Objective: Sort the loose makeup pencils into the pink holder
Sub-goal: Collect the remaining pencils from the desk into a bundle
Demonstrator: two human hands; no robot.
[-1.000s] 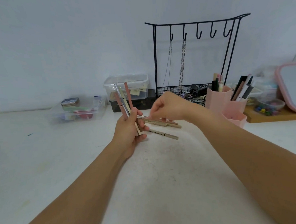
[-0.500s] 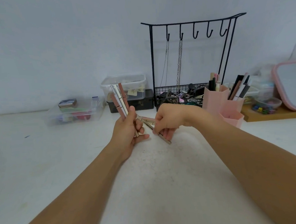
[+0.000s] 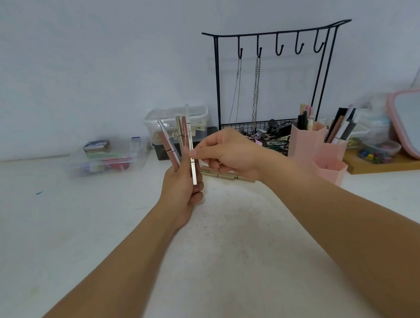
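Your left hand [image 3: 181, 185] is gripping a fanned bundle of pencils [image 3: 182, 141]; your right hand [image 3: 228, 154], beside it, is pinching one in, risking others slipping loose.

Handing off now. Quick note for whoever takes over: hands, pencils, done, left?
Left hand grips an upright bundle of makeup pencils.
Right hand pinches one silver pencil against that bundle.
Loose pencils lie on the white table behind the right hand.
Pink holder, right of the hands, already holds pencils.
Left: collect the loose ones, put all in the holder.
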